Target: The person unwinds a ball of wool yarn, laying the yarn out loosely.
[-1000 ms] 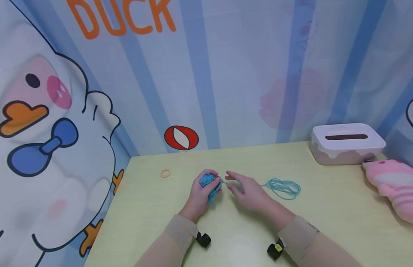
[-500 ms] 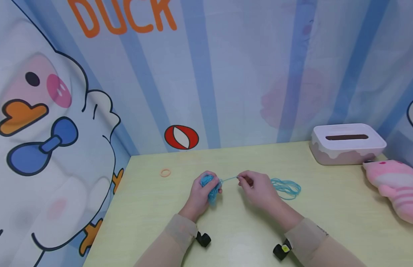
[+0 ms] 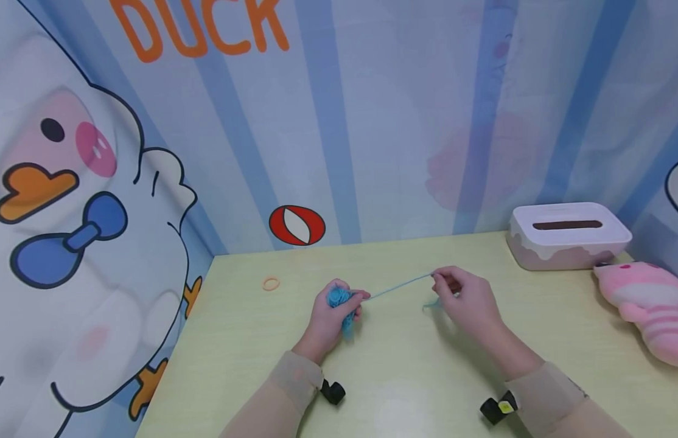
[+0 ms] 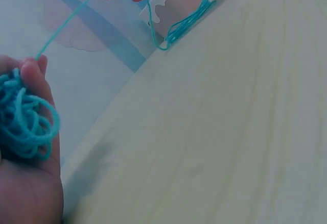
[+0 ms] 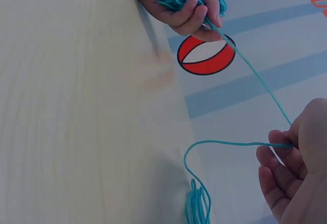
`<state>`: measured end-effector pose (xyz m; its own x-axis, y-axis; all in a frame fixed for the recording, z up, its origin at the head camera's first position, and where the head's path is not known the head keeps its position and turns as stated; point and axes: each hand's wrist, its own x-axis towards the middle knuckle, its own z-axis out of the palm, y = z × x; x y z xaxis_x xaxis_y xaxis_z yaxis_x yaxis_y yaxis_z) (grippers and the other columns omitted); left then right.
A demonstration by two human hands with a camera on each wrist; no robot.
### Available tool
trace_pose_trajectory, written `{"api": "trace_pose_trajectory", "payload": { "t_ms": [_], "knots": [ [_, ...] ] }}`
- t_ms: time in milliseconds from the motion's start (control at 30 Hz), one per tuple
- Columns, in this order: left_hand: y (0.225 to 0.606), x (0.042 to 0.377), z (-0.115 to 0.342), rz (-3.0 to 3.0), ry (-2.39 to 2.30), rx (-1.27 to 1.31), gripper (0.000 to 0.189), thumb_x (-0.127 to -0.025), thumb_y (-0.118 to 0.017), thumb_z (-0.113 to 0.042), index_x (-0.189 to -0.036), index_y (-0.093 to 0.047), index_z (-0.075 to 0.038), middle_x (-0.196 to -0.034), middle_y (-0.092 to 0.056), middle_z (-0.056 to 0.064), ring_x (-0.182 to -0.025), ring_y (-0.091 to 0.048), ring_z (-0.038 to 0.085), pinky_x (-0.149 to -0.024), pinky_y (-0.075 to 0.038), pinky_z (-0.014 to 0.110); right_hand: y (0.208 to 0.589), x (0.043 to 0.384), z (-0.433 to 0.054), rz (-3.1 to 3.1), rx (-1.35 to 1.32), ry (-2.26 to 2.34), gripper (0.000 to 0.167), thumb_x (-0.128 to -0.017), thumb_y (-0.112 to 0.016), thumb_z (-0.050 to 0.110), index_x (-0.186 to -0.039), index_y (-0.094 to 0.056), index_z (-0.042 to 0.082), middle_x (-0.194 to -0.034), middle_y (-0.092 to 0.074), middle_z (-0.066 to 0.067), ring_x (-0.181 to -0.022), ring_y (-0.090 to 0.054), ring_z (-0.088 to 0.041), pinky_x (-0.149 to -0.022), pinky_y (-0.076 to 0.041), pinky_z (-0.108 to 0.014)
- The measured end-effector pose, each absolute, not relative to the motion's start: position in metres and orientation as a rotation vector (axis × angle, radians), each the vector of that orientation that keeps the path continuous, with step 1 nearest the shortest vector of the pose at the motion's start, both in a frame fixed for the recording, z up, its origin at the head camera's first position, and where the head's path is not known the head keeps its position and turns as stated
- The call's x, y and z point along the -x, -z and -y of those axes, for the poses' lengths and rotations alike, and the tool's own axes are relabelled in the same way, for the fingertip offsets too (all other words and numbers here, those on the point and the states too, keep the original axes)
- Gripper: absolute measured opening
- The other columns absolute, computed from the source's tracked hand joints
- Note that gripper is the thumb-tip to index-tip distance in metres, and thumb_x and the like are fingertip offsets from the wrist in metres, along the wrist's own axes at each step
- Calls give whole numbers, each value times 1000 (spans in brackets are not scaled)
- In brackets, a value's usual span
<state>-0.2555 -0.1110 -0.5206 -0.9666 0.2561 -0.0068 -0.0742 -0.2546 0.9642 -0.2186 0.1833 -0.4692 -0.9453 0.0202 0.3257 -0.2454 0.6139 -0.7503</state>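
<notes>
A bundle of blue yarn lies in my left hand, whose fingers and thumb curl round it. From that bundle a single taut strand slants up to my right hand, where thumb and fingertips pinch it. In the right wrist view the strand passes on from the pinch and bends down to a loose looped coil of yarn on the table. Most of that coil is hidden behind my right hand in the head view; the left wrist view shows the yarn coil more fully.
A small peach-coloured ring lies on the table left of my hands. At the back right stands a tissue box, with a pink plush toy in front of it. A printed curtain rises behind the table.
My right hand has pinched the strand and drawn it away to the right, so a longer stretch spans the two hands. The left hand stays nearly in place, its thumb shifted towards the strand.
</notes>
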Motion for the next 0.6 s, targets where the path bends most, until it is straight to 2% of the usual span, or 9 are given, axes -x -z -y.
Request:
{"api": "trace_pose_trajectory", "payload": {
  "t_ms": [67, 133, 233, 300, 433, 600],
  "knots": [
    [520, 255, 111, -1805, -2306, -229, 20, -107, -73, -13, -116, -56, -5, -108, -80, 6, -74, -62, 16, -69, -58, 26, 468, 217, -193, 2546, -155, -1231, 22, -110, -65, 18, -119, -78, 2, -97, -83, -12, -84, -72, -15, -72, -55, -17],
    [519, 255, 112, -1865, -2278, -234, 31, -109, -71, -16, -129, -55, 1, -104, -77, 4, -74, -61, 16, -69, -57, 25, 467, 215, -203, 2557, -125, -1219, 25, -110, -65, 21, -119, -78, 2, -98, -82, -12, -85, -72, -15, -73, -54, -16],
    [519, 255, 112, -1940, -2255, -230, 44, -109, -71, -19, -139, -52, 7, -101, -71, 3, -77, -63, 15, -71, -60, 26, 467, 213, -219, 2588, -82, -1197, 28, -111, -64, 24, -121, -78, 2, -99, -82, -11, -87, -70, -16, -75, -53, -15],
    [519, 255, 112, -1950, -2259, -224, 43, -108, -73, -19, -136, -54, 6, -101, -68, 4, -83, -67, 15, -76, -64, 27, 468, 211, -229, 2611, -56, -1172, 30, -111, -63, 27, -122, -78, 3, -101, -81, -10, -88, -69, -16, -75, -52, -14],
    [520, 256, 111, -1891, -2290, -212, 29, -106, -75, -16, -124, -58, 0, -106, -68, 6, -93, -73, 19, -82, -68, 32, 472, 208, -246, 2651, -7, -1109, 32, -111, -63, 29, -123, -78, 4, -102, -80, -11, -89, -67, -18, -73, -52, -14],
    [521, 257, 112, -1935, -2284, -191, 25, -106, -76, -15, -121, -61, -3, -101, -68, 5, -85, -70, 17, -77, -66, 27, 475, 209, -264, 2765, 2, -1013, 33, -109, -63, 28, -120, -79, 2, -106, -81, -15, -91, -70, -26, -74, -53, -29]
  ]
}}
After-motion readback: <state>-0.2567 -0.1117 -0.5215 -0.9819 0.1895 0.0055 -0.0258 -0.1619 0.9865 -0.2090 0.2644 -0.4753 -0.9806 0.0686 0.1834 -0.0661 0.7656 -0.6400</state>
